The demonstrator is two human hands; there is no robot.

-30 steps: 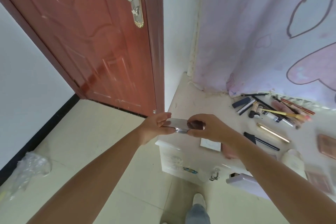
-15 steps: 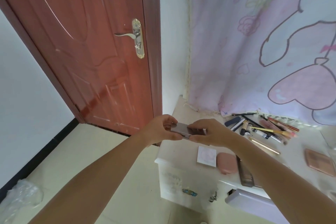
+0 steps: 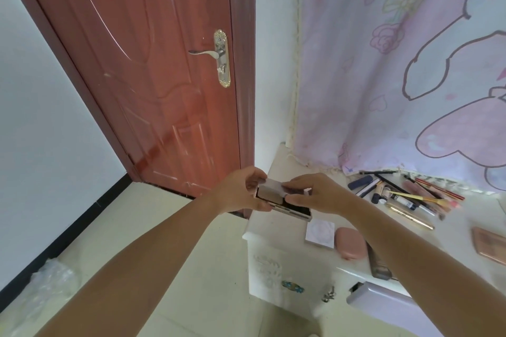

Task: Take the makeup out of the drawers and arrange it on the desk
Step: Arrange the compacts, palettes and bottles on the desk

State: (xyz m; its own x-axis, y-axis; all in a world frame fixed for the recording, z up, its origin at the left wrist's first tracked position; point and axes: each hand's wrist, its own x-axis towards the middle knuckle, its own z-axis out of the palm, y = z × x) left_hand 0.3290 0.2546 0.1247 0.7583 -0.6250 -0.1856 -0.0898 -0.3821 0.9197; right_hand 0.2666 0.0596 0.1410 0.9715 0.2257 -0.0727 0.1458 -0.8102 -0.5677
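A pale tiled floor [image 3: 115, 230] fills the lower left of the frame, bounded by a white wall with a black skirting strip [image 3: 68, 230]; crumpled clear plastic [image 3: 46, 284] lies at the wall's foot in the lower left corner. A glossy red-brown wooden door [image 3: 142, 68] with a brass lever handle [image 3: 216, 55] takes up the upper left and centre.

At centre frame a flat silver rectangular makeup palette [image 3: 279, 200] is held in the air over the left corner edge of the white desk [image 3: 276, 227]. Its left end is gripped by the curled fingers of the left hand [image 3: 243, 191]; its right part is pinched by the right hand [image 3: 315, 194], thumb below and fingers on the lid, which appears slightly lifted.

On the desk just below lie a white square compact [image 3: 320, 232] and, beside it, a pink rounded case [image 3: 350, 242], both near the front edge. A dark slim case [image 3: 379, 265] overhangs that edge above an open lilac drawer [image 3: 388, 301] at lower right. Further back, a cluster of pencils, brushes and tubes [image 3: 402, 194] lies near the pink cartoon-print curtain [image 3: 397, 63]. A rose-gold palette [image 3: 490, 243] is cut by the right border.
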